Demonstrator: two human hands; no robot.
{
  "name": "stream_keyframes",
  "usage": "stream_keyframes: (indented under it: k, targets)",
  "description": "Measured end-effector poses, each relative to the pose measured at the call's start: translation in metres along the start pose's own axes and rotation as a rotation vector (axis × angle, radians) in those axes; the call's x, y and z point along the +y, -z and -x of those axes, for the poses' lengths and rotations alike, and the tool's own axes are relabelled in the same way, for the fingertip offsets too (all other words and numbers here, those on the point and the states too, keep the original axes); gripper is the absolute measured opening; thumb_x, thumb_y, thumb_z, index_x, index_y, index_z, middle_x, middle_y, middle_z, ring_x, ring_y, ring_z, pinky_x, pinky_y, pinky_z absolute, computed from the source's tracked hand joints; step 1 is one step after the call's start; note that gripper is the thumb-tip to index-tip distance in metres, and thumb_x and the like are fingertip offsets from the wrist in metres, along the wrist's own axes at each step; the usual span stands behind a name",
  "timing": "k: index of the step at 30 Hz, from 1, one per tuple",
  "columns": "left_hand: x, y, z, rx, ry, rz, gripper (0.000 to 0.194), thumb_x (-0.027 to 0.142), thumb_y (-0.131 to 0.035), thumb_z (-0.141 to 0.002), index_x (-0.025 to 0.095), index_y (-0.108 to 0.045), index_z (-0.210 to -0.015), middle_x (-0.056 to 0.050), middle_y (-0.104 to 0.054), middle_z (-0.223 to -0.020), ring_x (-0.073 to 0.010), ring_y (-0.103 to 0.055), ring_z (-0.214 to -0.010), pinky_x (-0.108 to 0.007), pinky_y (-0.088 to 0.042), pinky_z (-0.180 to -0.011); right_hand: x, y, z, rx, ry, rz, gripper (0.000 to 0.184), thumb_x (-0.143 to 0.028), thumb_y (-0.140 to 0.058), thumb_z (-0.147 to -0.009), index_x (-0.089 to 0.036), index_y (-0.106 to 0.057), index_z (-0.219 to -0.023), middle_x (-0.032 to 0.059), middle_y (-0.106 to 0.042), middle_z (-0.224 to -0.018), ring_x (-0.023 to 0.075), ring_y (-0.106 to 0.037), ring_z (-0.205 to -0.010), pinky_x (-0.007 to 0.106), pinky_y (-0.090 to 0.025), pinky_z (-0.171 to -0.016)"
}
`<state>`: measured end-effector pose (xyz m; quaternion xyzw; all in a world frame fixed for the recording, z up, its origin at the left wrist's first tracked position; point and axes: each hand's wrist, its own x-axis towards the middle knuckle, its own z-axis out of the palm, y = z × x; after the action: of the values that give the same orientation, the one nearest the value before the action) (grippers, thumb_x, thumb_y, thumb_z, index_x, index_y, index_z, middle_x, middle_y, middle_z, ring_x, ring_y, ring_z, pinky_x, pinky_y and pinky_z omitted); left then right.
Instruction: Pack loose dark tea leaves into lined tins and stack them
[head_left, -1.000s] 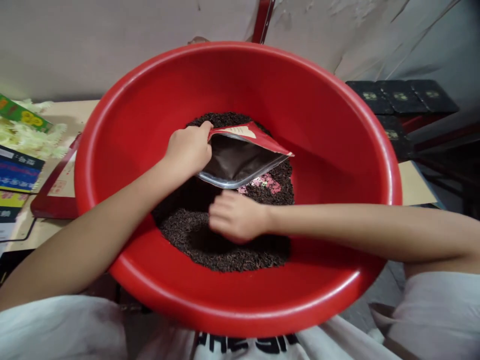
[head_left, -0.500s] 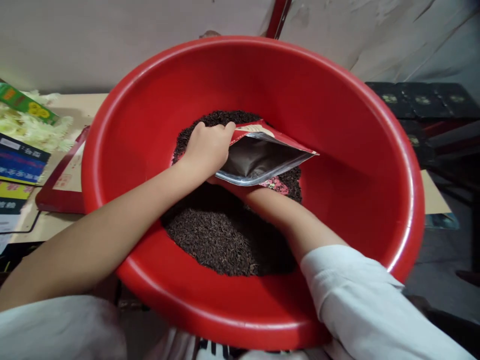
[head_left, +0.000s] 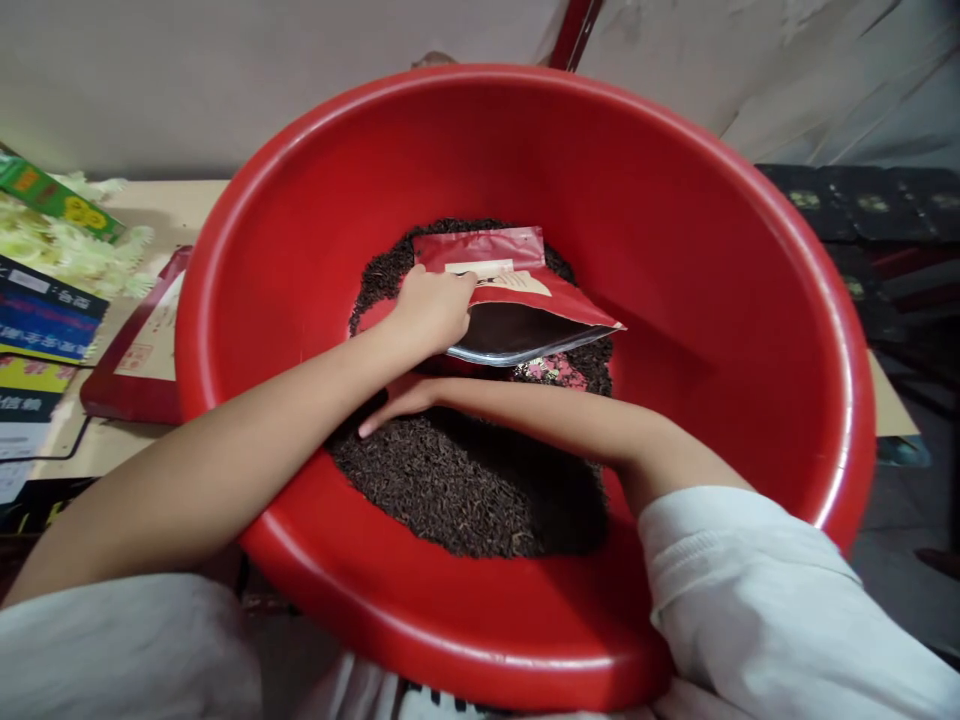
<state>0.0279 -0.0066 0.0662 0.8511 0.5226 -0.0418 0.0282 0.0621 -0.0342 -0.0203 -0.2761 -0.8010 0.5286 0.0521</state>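
Observation:
A big red basin (head_left: 750, 230) fills the view, with a heap of dark loose tea leaves (head_left: 465, 490) on its bottom. A red pouch (head_left: 510, 285) with a silver-lined open mouth lies on the leaves, mouth turned toward me. My left hand (head_left: 431, 310) is closed on the left edge of the pouch's mouth. My right hand (head_left: 401, 398) reaches across under the pouch and my left wrist. Its fingers lie stretched flat on the leaves and part of the hand is hidden.
The basin rests against my lap and a table edge. Left of it lie a flat red box (head_left: 135, 360), printed cards (head_left: 45, 320) and pale dried flowers (head_left: 67, 250). Dark boxes (head_left: 847, 200) are stacked at the right. A grey wall stands close behind.
My right hand has swept from the middle of the leaves to the left, under the pouch. The pouch's mouth has narrowed and its top has tipped toward me.

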Motion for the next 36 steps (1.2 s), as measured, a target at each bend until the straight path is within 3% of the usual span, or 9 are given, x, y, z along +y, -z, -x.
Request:
stream_keyframes:
  k: [2,4,10,16,22,27,31,36]
  targets:
    - [-0.004,0.001,0.000,0.008,0.030,0.029,0.035,0.016,-0.048,-0.083,0.011,-0.061,-0.115,-0.016,-0.069,-0.103,-0.0301,-0.065,-0.097,-0.040,-0.045,-0.087,0.004,-0.002,0.006,-0.123,-0.001,-0.033,0.076,-0.043,-0.083,-0.057,-0.016,-0.057,-0.122,0.0099,-0.057,-0.131,0.0244,-0.052,-0.122,0.034,-0.039,-0.107]
    - [-0.009,0.004,-0.001,0.039,0.062,0.086,0.034,0.021,-0.052,-0.082,0.015,-0.063,-0.113,-0.013,-0.070,-0.100,-0.0289,-0.065,-0.094,-0.038,-0.047,-0.082,0.003,-0.002,0.021,-0.188,-0.047,-0.046,0.071,-0.042,-0.082,-0.057,-0.014,-0.059,-0.119,0.0090,-0.063,-0.123,0.0235,-0.058,-0.114,0.032,-0.043,-0.102]
    - [-0.019,0.017,0.000,0.152,0.090,0.316,0.027,0.033,-0.062,-0.079,0.022,-0.068,-0.103,-0.005,-0.069,-0.087,-0.0221,-0.064,-0.083,-0.030,-0.048,-0.074,-0.005,-0.007,0.079,-0.094,-0.262,-0.141,0.037,-0.025,-0.076,-0.058,-0.012,-0.065,-0.091,0.0034,-0.069,-0.091,0.0183,-0.064,-0.086,0.026,-0.049,-0.076]
    - [-0.017,0.022,0.005,0.181,0.030,0.305,0.026,0.023,-0.058,-0.079,0.023,-0.069,-0.103,-0.004,-0.069,-0.085,-0.0225,-0.063,-0.087,-0.031,-0.046,-0.079,-0.023,-0.004,0.122,-0.033,-0.442,-0.647,0.032,-0.022,-0.077,-0.049,-0.013,-0.062,-0.076,-0.0007,-0.066,-0.076,0.0121,-0.058,-0.070,0.025,-0.048,-0.072]
    - [-0.015,0.017,0.005,0.166,0.040,0.275,0.027,0.025,-0.060,-0.077,0.023,-0.069,-0.102,-0.004,-0.068,-0.081,-0.0231,-0.062,-0.088,-0.032,-0.045,-0.082,-0.056,0.018,0.148,0.159,-0.461,-1.025,0.025,-0.019,-0.071,-0.055,-0.017,-0.065,-0.078,0.0017,-0.068,-0.078,0.0154,-0.063,-0.073,0.030,-0.053,-0.076]
    - [-0.013,0.017,0.006,0.132,0.044,0.260,0.029,0.025,-0.061,-0.076,0.021,-0.069,-0.103,-0.005,-0.068,-0.084,-0.0240,-0.063,-0.088,-0.033,-0.046,-0.082,-0.069,0.050,0.147,0.396,-0.407,-1.046,0.024,-0.023,-0.061,-0.068,-0.016,-0.063,-0.091,0.0027,-0.068,-0.080,0.0164,-0.064,-0.071,0.036,-0.054,-0.076]
    - [-0.013,0.017,0.006,0.133,0.042,0.235,0.029,0.025,-0.058,-0.077,0.021,-0.069,-0.104,-0.006,-0.069,-0.085,-0.0252,-0.063,-0.088,-0.033,-0.047,-0.080,-0.061,0.074,0.131,0.601,-0.403,-0.956,0.021,-0.024,-0.054,-0.077,-0.013,-0.062,-0.093,0.0034,-0.067,-0.076,0.0156,-0.063,-0.069,0.036,-0.054,-0.076]
    - [-0.014,0.016,0.004,0.172,0.050,0.257,0.029,0.021,-0.054,-0.080,0.021,-0.068,-0.106,-0.006,-0.068,-0.088,-0.0244,-0.062,-0.091,-0.033,-0.045,-0.083,-0.035,0.086,0.106,0.800,-0.394,-0.894,0.019,-0.022,-0.059,-0.078,-0.013,-0.062,-0.094,0.0041,-0.068,-0.081,0.0155,-0.064,-0.076,0.035,-0.053,-0.082]
